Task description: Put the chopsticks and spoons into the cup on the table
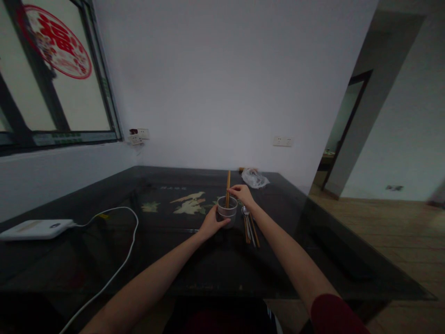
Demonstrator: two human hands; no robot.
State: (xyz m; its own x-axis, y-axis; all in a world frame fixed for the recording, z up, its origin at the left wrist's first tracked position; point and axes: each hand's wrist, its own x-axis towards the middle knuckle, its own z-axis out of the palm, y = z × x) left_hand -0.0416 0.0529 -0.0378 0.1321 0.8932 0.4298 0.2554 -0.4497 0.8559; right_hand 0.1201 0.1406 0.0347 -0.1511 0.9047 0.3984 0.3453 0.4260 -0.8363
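Note:
A grey cup [227,212] stands on the dark table, and my left hand [212,223] is wrapped round its left side. Wooden chopsticks [228,182] stand upright in the cup, their lower ends hidden inside it. My right hand [241,192] pinches the chopsticks just above the cup's rim. Beside the cup on the right, under my right forearm, lie several more chopsticks [255,234] and a metal spoon [245,211], partly covered by the arm.
A crumpled clear plastic bag [255,178] lies at the table's far edge. A white power bank [38,229] with a white cable [130,250] sits on the left. A dark flat object [342,253] rests on the right of the table [167,269].

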